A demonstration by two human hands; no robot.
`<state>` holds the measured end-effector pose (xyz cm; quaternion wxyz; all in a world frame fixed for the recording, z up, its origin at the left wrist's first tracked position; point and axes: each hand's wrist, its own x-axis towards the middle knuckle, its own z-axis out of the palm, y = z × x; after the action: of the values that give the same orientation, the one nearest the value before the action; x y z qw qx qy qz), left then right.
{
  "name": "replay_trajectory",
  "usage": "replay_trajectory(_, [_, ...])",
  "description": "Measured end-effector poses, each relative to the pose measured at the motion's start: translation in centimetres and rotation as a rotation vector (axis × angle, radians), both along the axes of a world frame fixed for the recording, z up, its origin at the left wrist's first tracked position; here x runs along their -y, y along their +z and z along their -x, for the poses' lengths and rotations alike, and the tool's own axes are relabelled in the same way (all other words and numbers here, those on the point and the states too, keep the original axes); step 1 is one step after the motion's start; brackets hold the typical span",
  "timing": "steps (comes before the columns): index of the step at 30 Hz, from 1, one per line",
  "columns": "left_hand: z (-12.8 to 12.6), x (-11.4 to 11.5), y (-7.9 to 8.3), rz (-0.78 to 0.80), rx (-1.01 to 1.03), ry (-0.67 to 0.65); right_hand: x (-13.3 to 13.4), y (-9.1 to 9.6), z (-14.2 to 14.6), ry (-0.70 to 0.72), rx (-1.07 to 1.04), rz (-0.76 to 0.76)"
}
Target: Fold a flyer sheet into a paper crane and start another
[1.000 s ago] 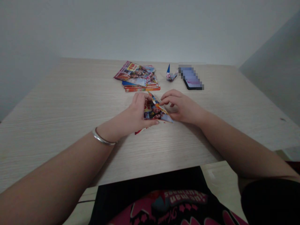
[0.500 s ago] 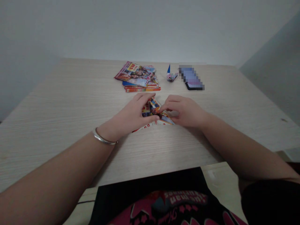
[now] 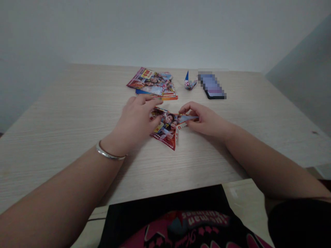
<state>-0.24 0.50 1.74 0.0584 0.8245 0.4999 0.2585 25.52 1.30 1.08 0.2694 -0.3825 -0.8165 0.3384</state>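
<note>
A colourful printed paper [image 3: 168, 128], partly folded, lies on the light wooden table [image 3: 77, 113] between my hands. My left hand [image 3: 136, 120], with a silver bangle on the wrist, rests on the paper's left side, fingers stretched and thumb pressing its edge. My right hand [image 3: 204, 119] pinches the paper's right corner between thumb and fingers. One point of the paper sticks out toward me.
A stack of printed magazine sheets [image 3: 152, 84] lies further back on the table. A small folded paper figure [image 3: 188, 82] stands to its right, beside a dark phone [image 3: 213, 88]. A wall rises behind the table; my lap is below its near edge.
The paper has been opened out and turned, now wider with a point toward me. My left hand slid left and flattened; my right hand pulled the right corner outward.
</note>
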Motion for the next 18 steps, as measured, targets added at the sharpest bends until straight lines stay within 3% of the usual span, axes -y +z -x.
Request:
replay_trajectory(3, [0.0, -0.2, 0.1, 0.076, 0.002, -0.024, -0.5, -0.7, 0.0, 0.003, -0.109, 0.094])
replay_trajectory(8, [-0.4, 0.2, 0.7, 0.263, 0.165, 0.113, -1.0, -1.1, -0.2, -0.048, -0.204, 0.287])
replay_trajectory(12, [-0.4, 0.0, 0.3, 0.275, 0.294, 0.142, -1.0, -0.9, -0.5, -0.08, -0.229, 0.286])
replay_trajectory(18, [0.0, -0.9, -1.5, 0.271, 0.468, 0.088, -0.7, -0.6, -0.5, -0.109, -0.241, 0.258])
